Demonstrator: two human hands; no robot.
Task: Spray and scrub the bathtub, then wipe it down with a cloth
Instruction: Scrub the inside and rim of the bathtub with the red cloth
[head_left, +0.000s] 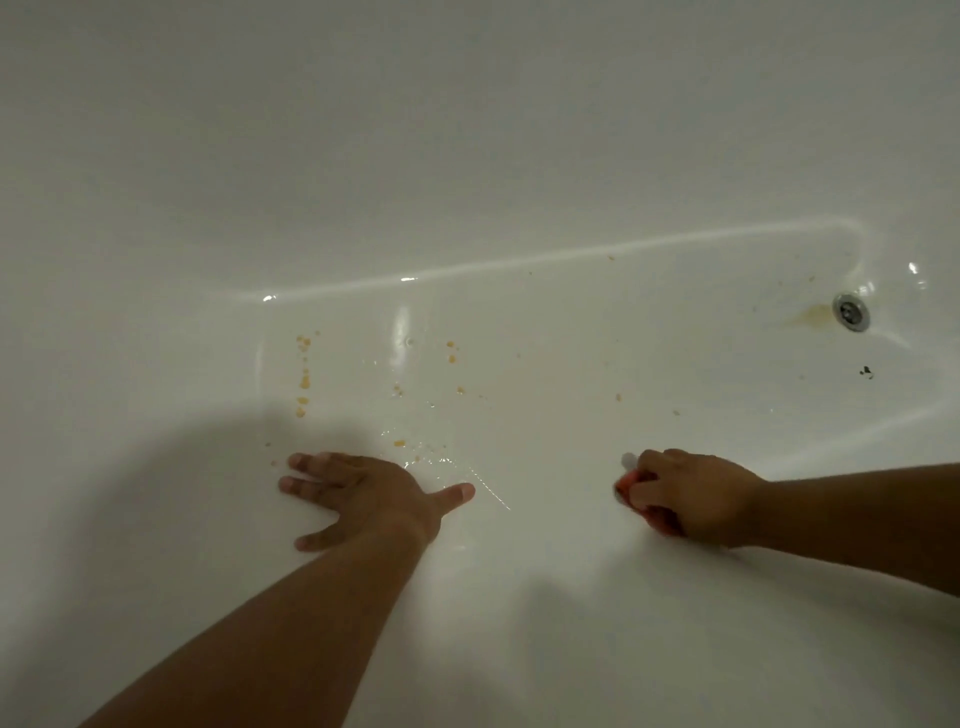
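Bathtub (467, 156), white, glossy, seen from above; floor and far wall in view. Drain (851, 312), round, metal, in the floor at the tub's right end; the reference for every place below.

Stain (815, 314), brownish, touching the drain's left side. Dark mark (865, 371), small, just beside the drain on the viewer's side. Specks (304, 382), yellow-orange, scattered on the floor well left of the drain. The thickest run forms a rough line farthest from it, with a few lone ones between. Wet patch (441, 460), thin film of water with glints, well left of the drain and nearer the viewer.

Left hand (363, 491), far left of the drain, at the near edge of the floor; grip apart, fingers spread and straight, palm flat on the tub, holding nothing. Right hand (696, 496), left of the drain and nearer the viewer, much closer to it than the left hand yet well apart from it; grip clamped on the scrubber, fingers curled over it. Scrubber (631, 488), orange-red with a pale bit at its far tip, against the tub surface, mostly hidden under the fingers; kind cannot be told
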